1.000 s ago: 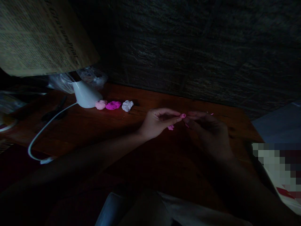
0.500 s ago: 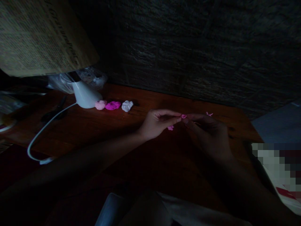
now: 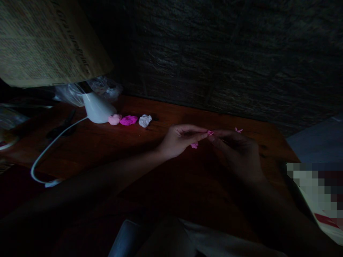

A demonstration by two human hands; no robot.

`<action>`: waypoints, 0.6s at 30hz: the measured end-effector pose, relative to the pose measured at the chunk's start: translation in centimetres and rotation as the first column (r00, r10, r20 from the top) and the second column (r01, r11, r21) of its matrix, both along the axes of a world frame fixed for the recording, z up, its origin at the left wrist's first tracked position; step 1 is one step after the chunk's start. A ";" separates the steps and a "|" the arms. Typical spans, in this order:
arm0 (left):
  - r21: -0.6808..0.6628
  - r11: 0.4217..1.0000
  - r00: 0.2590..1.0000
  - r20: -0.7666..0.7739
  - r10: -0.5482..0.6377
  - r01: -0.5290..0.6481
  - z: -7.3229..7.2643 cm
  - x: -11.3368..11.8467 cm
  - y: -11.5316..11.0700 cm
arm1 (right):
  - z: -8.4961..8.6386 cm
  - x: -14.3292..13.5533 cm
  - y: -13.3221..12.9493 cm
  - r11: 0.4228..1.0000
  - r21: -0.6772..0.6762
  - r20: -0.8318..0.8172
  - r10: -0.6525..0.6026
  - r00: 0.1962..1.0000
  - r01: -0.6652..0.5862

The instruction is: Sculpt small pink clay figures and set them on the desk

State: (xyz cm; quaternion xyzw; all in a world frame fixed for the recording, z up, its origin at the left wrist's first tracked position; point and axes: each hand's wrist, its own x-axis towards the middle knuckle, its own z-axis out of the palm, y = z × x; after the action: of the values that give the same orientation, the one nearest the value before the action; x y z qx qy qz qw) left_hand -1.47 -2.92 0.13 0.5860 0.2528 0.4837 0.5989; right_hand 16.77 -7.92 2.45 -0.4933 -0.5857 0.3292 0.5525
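Over the wooden table, my left hand (image 3: 180,140) pinches a small pink clay piece (image 3: 210,132) between thumb and forefinger. From the other side my right hand (image 3: 238,151) closes its thumb and forefinger on the same piece, so the fingertips of both hands nearly meet. Another pink lump (image 3: 194,145) lies just below my left fingers. A thin pink forked piece (image 3: 238,130) rests on the table behind my right hand. Farther left sit a pale pink lump (image 3: 114,119), a magenta lump (image 3: 129,120) and a white lump (image 3: 145,120) in a row.
A lamp with a white base (image 3: 98,107) and a newsprint shade (image 3: 53,43) stands at the left, its white cable (image 3: 44,153) curving forward. Dark scissors (image 3: 61,130) lie by the cable. Behind the lamp is a clear plastic bag (image 3: 107,89). A dark stone wall (image 3: 214,53) borders the table (image 3: 171,110).
The pink piece between my fingertips has shifted very slightly to the right and looks a little more closed. Both hands have otherwise hardly moved.
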 end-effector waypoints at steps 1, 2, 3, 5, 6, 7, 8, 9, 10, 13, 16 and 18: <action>-0.005 1.000 1.000 -0.002 -0.005 0.005 0.0 0.0 0.0 | 0.0 0.0 0.0 1.000 -0.002 -0.010 -0.002 1.000 0.002; -0.010 1.000 1.000 -0.004 -0.009 0.009 0.1 0.0 0.0 | 0.0 -0.1 0.0 1.000 -0.001 -0.018 -0.004 1.000 0.004; -0.013 1.000 1.000 -0.008 -0.013 0.013 0.1 0.0 -0.1 | 0.0 -0.1 0.0 1.000 -0.001 -0.025 -0.006 1.000 0.006; -0.016 1.000 1.000 -0.010 -0.019 0.018 0.2 -0.1 -0.1 | -0.1 -0.1 0.0 1.000 -0.002 -0.027 -0.005 1.000 0.005; -0.018 1.000 1.000 -0.008 -0.021 0.021 0.3 -0.1 -0.2 | -0.1 -0.1 0.0 1.000 -0.003 -0.026 -0.003 1.000 0.003; -0.021 1.000 1.000 -0.004 -0.021 0.021 0.3 -0.1 -0.2 | -0.1 -0.1 0.0 1.000 -0.004 -0.027 0.000 1.000 0.000; -0.025 0.999 1.000 -0.002 -0.021 0.021 0.4 0.0 -0.2 | -0.1 -0.1 0.0 1.000 -0.005 -0.028 0.003 1.000 -0.003; -0.028 0.999 1.000 -0.003 -0.021 0.020 0.4 0.0 -0.2 | -0.1 -0.1 0.0 1.000 -0.008 -0.028 0.006 1.000 -0.006; -0.031 0.999 1.000 -0.003 -0.020 0.020 0.4 0.0 -0.2 | -0.1 -0.1 0.0 1.000 -0.009 -0.028 0.006 1.000 -0.007; -0.034 0.999 1.000 0.001 -0.019 0.019 0.4 0.0 -0.2 | -0.1 -0.2 -0.1 1.000 -0.013 -0.017 -0.004 1.000 0.004; -0.044 0.999 1.000 -0.003 -0.018 0.018 0.4 -0.1 -0.2 | 0.0 -0.3 -0.1 1.000 -0.006 -0.009 -0.010 1.000 0.010; -0.062 0.998 1.000 -0.012 -0.016 0.015 0.5 -0.1 -0.2 | 0.0 -0.3 -0.1 1.000 0.001 -0.013 -0.004 1.000 0.004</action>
State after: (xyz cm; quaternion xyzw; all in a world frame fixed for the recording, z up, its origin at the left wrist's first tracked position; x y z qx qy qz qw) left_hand -1.52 -3.15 0.60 0.5723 0.2667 0.4673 0.6189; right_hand 16.49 -8.00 2.44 -0.4920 -0.5814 0.3309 0.5571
